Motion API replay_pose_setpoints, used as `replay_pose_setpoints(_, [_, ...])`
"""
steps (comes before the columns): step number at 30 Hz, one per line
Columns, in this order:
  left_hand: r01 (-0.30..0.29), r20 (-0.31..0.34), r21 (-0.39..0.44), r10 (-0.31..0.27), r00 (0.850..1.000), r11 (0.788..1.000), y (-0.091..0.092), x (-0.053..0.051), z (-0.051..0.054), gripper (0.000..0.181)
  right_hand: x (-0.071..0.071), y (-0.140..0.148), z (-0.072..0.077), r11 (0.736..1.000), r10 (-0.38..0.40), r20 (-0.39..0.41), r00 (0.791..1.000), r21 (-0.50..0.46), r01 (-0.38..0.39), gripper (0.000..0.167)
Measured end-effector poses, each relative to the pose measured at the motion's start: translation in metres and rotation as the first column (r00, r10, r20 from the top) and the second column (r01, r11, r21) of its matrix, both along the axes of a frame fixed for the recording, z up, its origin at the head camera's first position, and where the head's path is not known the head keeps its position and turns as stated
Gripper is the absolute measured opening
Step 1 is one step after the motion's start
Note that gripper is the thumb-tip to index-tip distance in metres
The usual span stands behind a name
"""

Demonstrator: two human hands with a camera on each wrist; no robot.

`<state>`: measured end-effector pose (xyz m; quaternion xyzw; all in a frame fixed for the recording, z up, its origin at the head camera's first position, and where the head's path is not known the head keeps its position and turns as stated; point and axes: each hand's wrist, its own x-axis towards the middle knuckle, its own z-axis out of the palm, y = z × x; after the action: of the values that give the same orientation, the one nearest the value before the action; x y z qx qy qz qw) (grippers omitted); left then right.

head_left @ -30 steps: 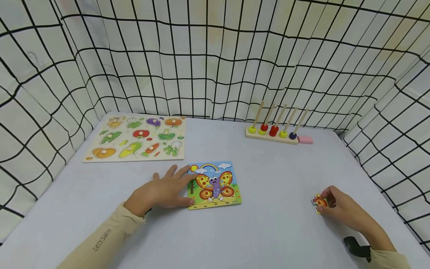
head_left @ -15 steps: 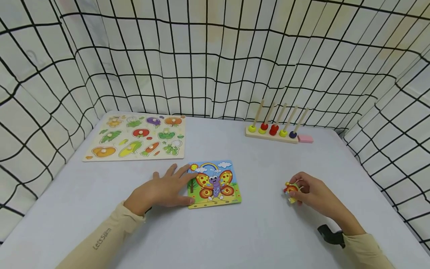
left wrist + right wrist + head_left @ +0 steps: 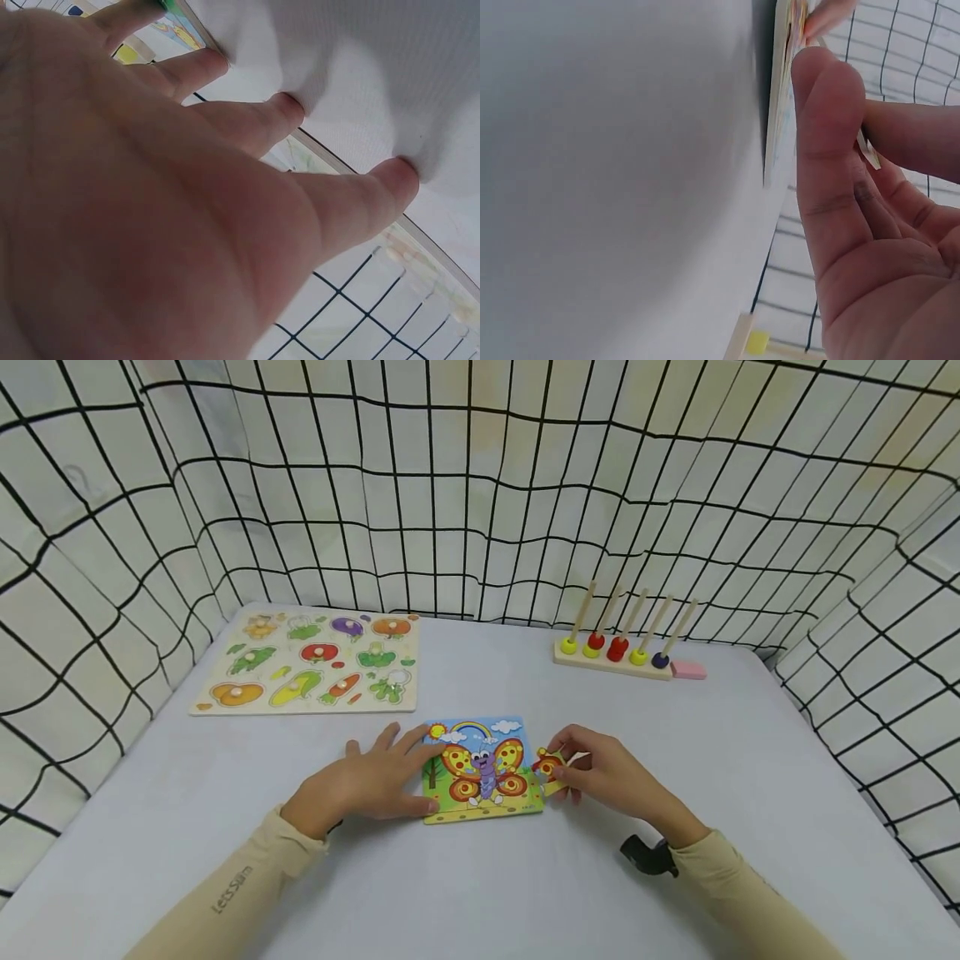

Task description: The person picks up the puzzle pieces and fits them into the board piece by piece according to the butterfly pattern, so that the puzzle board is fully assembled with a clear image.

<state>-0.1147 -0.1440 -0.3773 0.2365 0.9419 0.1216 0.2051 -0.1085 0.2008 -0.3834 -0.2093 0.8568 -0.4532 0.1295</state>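
Observation:
A small square butterfly puzzle board (image 3: 486, 777) lies flat on the table near the middle. My left hand (image 3: 367, 781) rests at its left side with fingers spread, some fingertips touching the board's left edge. Just off the board's right edge, my right hand (image 3: 611, 777) pinches a small puzzle piece (image 3: 550, 768) with a red and orange swirl between thumb and fingers. In the right wrist view the thumb and fingers hide most of that piece (image 3: 871, 154). The left wrist view shows the left hand's straight fingers (image 3: 255, 124) on the white surface.
A larger vegetable peg puzzle (image 3: 307, 660) lies at the back left. At the back right stands a wooden bead counter (image 3: 613, 664) with upright pegs, a pink block (image 3: 688, 670) beside it. Black netting (image 3: 465, 493) closes off the back and sides of the table.
My right hand has moved left across the table with the puzzle piece, from the far right to the board's right edge. The left hand has stayed at the board.

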Motion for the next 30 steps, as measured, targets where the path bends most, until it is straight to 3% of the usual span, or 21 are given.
replay_pose_setpoints(6, [0.007,0.002,0.005,-0.008,1.000,1.000,0.000,0.001,0.000,0.087,-0.003,-0.021,-0.002,0.999,0.038,0.021,0.999,-0.012,-0.038,0.019])
replay_pose_setpoints(15, [0.013,0.001,0.001,-0.013,1.000,1.000,0.002,0.001,-0.001,0.086,-0.005,-0.035,-0.005,1.000,0.026,0.005,1.000,0.017,-0.026,0.018])
replay_pose_setpoints(30, [0.013,-0.005,-0.003,-0.013,1.000,1.000,0.001,0.004,-0.001,0.088,-0.001,-0.052,-0.009,0.975,-0.038,0.044,0.998,0.221,0.027,0.017])
